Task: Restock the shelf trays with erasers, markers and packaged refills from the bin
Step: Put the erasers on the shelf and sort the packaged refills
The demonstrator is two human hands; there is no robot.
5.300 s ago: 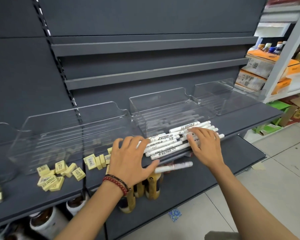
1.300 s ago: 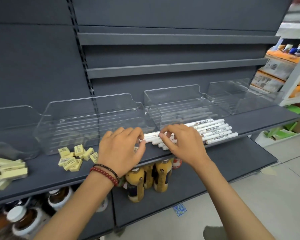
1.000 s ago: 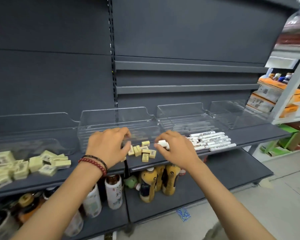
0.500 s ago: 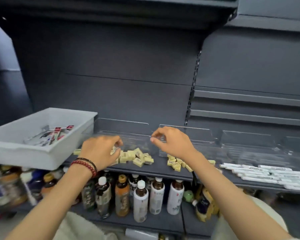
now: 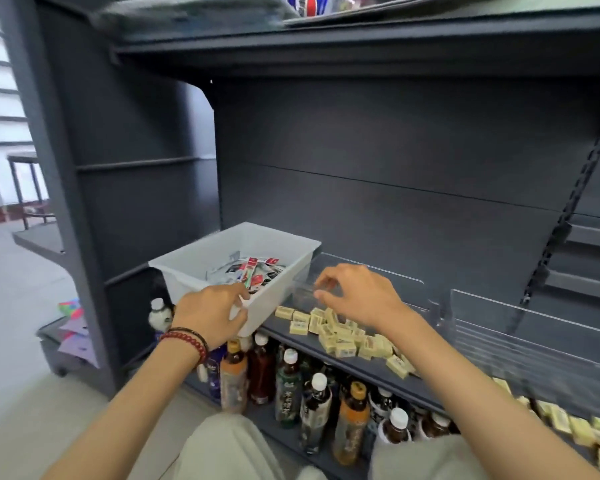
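We look down at a dark store shelf (image 5: 364, 363) with a white bin (image 5: 274, 292) at its left end. The bin's near corner juts past the shelf's front edge. The left grip (image 5: 210, 315) has that corner, thumb on the rim and fingers curled down the front wall. Inside the bin, at one o'clock from this grip and just beyond the thumb, lie the packaged refills (image 5: 253, 275), untouched.

The right grip (image 5: 361, 296) hovers at three o'clock from the bin, its fingers loosely curled toward the thumb. We cannot tell whether it pinches anything small. Directly beneath it and trailing off toward five o'clock, loose yellow erasers (image 5: 340, 336) lie scattered on the bare shelf in front of a clear tray (image 5: 399, 284), not inside it. The nearest ones sit close to the shelf's lip. No markers show here.

We judge two risks. If the left grip pulls or tilts the overhanging bin, it could slide off and spill the refills onto the bottles (image 5: 288, 386) standing on the lower shelf at six o'clock. If the right forearm, which crosses above the erasers, drops or sweeps, it could brush several over the edge among those bottles.
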